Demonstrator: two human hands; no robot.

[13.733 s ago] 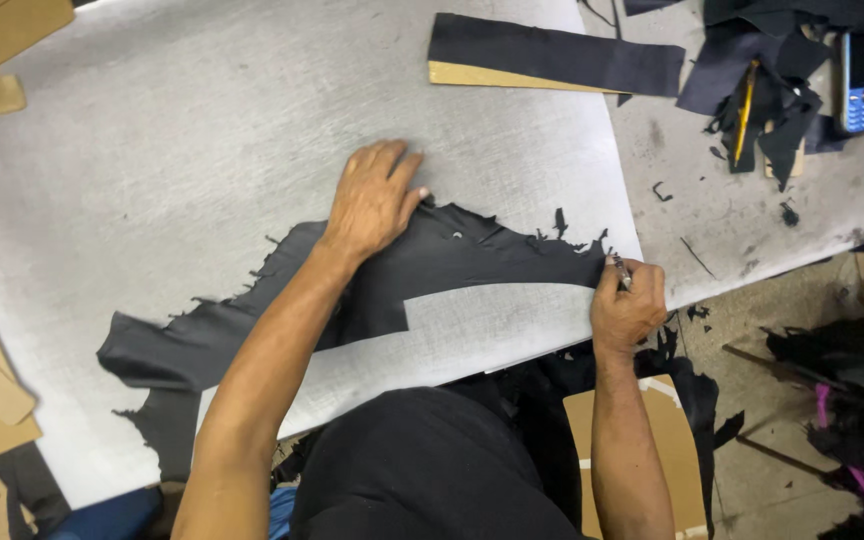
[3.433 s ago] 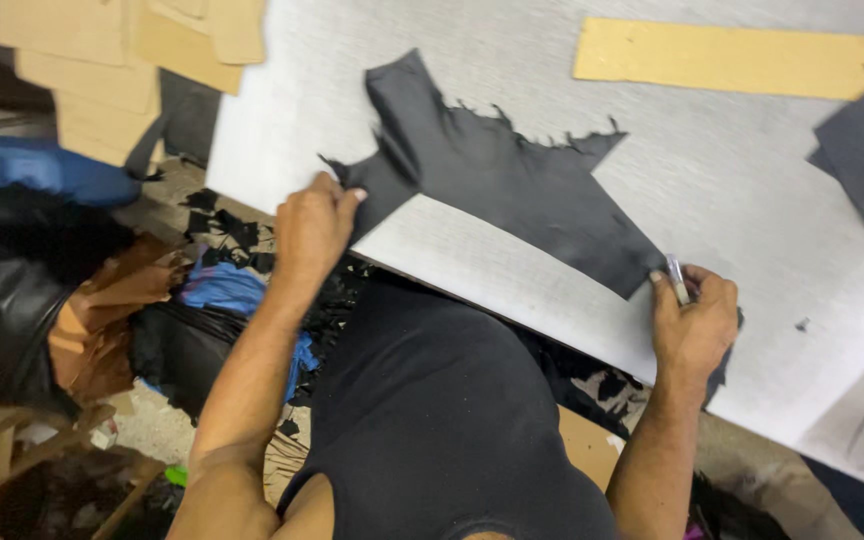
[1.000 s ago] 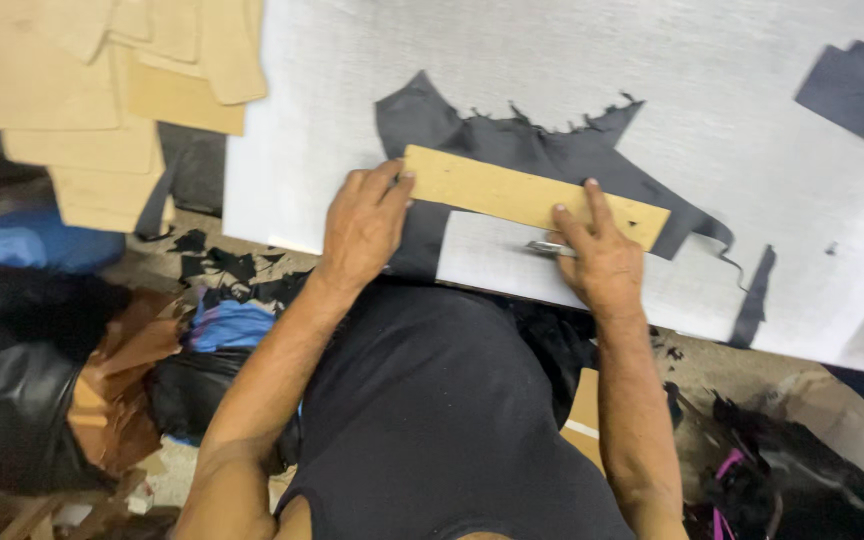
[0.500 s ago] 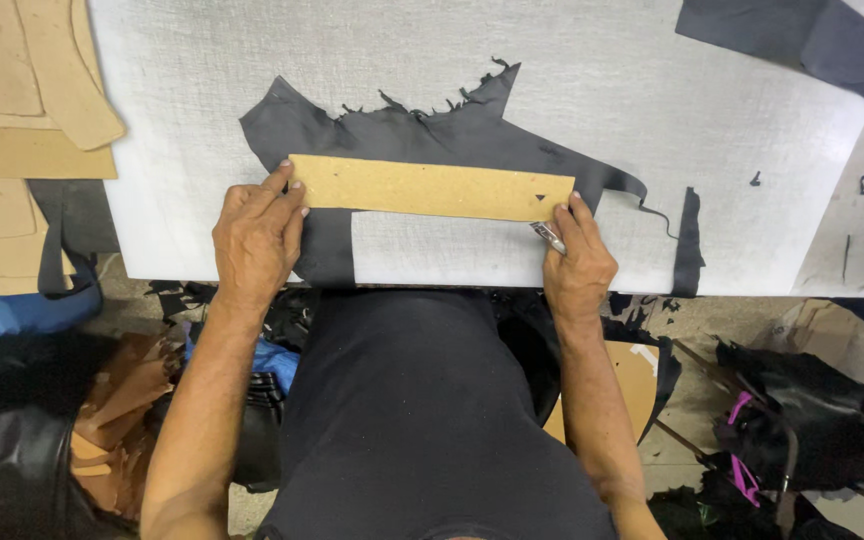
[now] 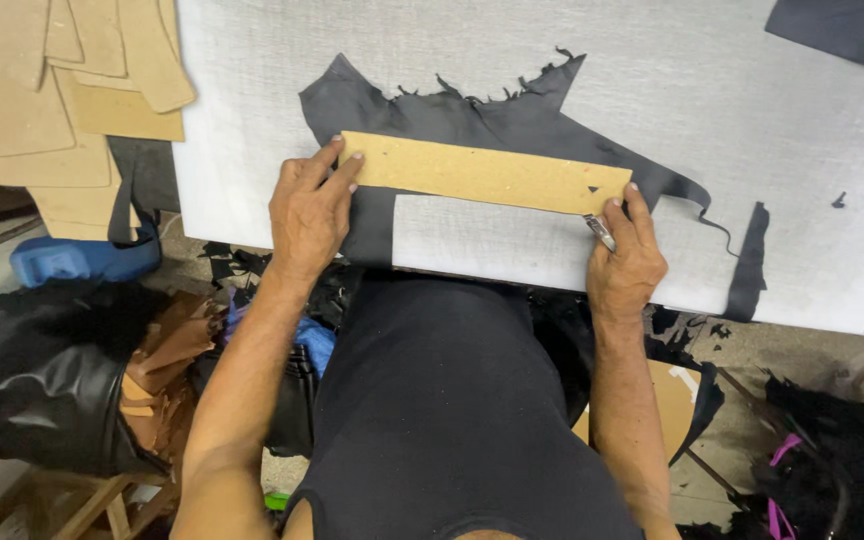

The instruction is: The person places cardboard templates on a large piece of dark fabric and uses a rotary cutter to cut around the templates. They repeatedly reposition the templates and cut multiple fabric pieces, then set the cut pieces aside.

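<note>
White, coarse-woven cutting table (image 5: 752, 90) filled the far part of the view, with tan cardboard patterns (image 5: 62, 90) stacked off its left edge and dark scraps on the floor below. A ragged piece of black leather (image 5: 452, 115) lay flat near the table's near edge, with a rectangular notch already cut out of its near side.

Seconds before, the leather had been bare and the hands were only spreading it; by this moment a long tan cardboard strip (image 5: 482, 172) had been laid across it, slanting slightly down to the right, and had been settled squarely in front of the person. That suggested the strip served as a guide for cutting along its edge.

The left hand (image 5: 307, 215) pressed flat on the strip's left end, fingers spread, gripping nothing. The right hand (image 5: 627, 260) was curled around a small metal knife (image 5: 600, 232), its tip touching the strip's right near corner. Both forearms reached straight forward from the body.
</note>
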